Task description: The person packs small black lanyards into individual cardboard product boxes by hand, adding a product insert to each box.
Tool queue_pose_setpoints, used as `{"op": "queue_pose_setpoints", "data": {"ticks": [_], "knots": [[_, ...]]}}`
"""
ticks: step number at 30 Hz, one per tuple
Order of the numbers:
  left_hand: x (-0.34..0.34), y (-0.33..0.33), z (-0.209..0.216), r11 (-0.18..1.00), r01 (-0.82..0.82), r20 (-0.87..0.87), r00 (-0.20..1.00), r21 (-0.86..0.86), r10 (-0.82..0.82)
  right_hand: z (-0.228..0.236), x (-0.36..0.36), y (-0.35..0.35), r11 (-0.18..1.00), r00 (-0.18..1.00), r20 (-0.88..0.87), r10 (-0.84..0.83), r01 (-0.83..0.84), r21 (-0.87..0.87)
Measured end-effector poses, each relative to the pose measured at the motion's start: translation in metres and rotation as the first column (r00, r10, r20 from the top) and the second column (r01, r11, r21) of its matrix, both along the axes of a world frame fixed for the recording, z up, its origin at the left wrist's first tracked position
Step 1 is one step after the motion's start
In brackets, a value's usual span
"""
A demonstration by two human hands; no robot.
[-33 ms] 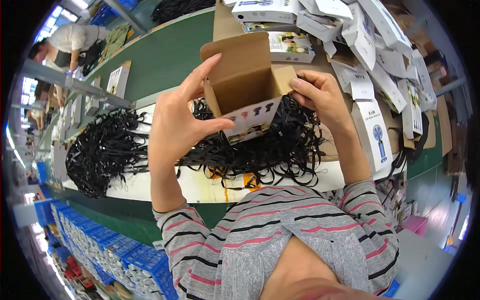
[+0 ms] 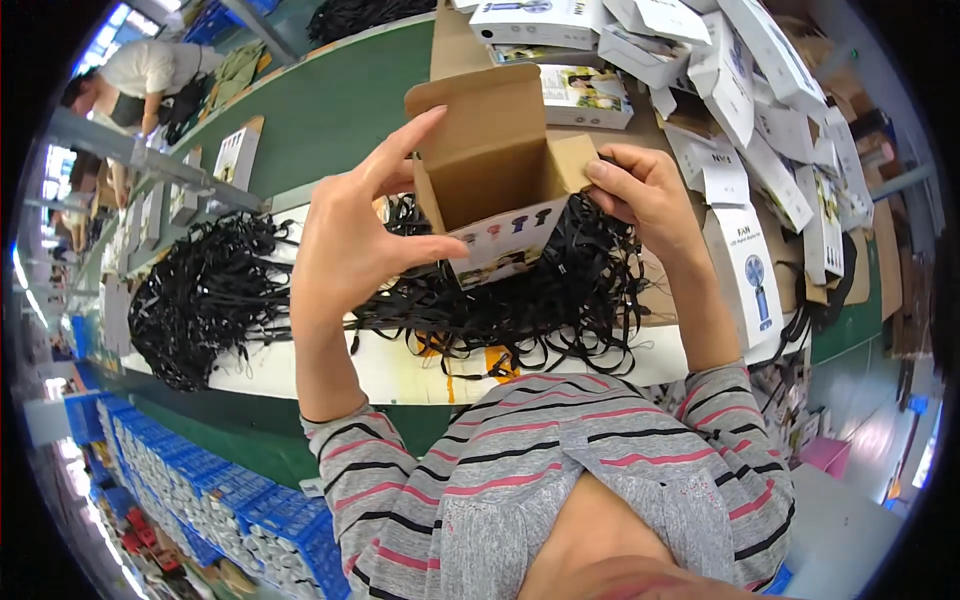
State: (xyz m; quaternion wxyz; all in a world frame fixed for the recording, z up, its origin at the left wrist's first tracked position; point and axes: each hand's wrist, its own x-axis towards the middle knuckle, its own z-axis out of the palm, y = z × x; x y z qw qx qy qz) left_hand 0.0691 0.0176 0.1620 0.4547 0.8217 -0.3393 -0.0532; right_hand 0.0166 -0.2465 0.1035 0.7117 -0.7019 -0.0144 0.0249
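Observation:
A small open carton box (image 2: 500, 185) with brown inside walls and a printed white outside is tilted toward me, its top flap raised; no contents show in it. My left hand (image 2: 350, 235) holds its left side, thumb against the printed front and fingers up behind the edge and flap. At the box's right side flap, my right hand (image 2: 640, 190) is closed in a pinch, with a dark bit showing at the fingertips that I cannot make out. Beneath the box lies a tangled heap of black straps (image 2: 480, 310), spread leftward over the white tabletop strip.
White fan boxes (image 2: 740, 90) are piled at the far right, and one stands by my right forearm (image 2: 745, 270). More boxes (image 2: 235, 155) line the green table (image 2: 330, 100). Blue crates (image 2: 230, 500) sit at lower left. A person (image 2: 150, 75) bends over at far left.
My left hand and forearm have shifted very slightly left. The box and the right hand keep almost the same place and grip.

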Motion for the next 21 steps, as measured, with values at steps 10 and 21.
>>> {"op": "queue_pose_setpoints", "data": {"ticks": [10,21], "knots": [[0.011,-0.004,-0.035,0.995,-0.092,0.174,0.981,0.038,0.084,0.063,0.006,-0.012,0.983,0.945,0.274,-0.178,0.162,0.082],[0.015,-0.003,-0.033,0.997,-0.066,0.125,0.99,-0.028,0.069,0.101,0.069,0.051,0.932,0.868,0.388,0.309,-0.357,0.058]]}}
